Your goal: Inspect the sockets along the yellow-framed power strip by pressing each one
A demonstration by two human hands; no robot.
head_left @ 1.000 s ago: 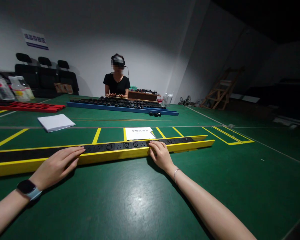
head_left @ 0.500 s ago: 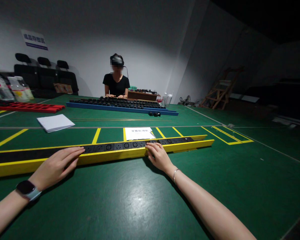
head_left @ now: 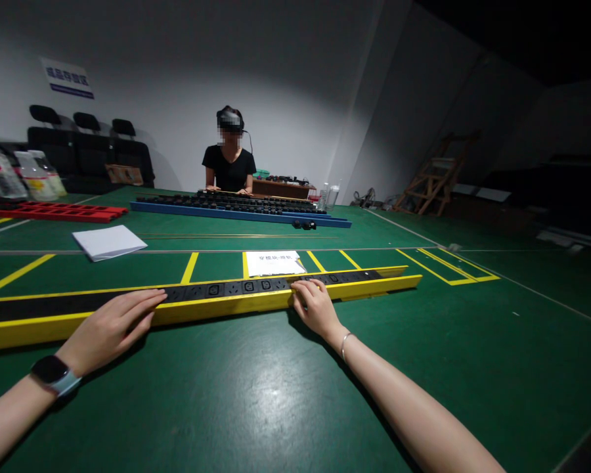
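A long yellow channel rail (head_left: 217, 305) lies across the table in front of me, with a row of black socket modules (head_left: 234, 288) set in its trough. My left hand (head_left: 111, 323) rests on the near wall at the left, fingers stretched out over the edge with their tips at the modules. Farther right, my right hand (head_left: 315, 305) has its bent fingers hooked over the same wall, the thumb on the outer side. The fingers hide part of the module row.
Behind the rail lie a white label sheet (head_left: 274, 263), a folded paper (head_left: 109, 242) and thin rods (head_left: 226, 235). Blue rails (head_left: 236, 213) with black modules lie before a seated person (head_left: 229, 167). Red rails (head_left: 69, 210) and bottles (head_left: 37, 177) are at the left.
My right hand has shifted slightly to the right along the rail. My left hand and the rail look unmoved. The person opposite has moved their hands a little.
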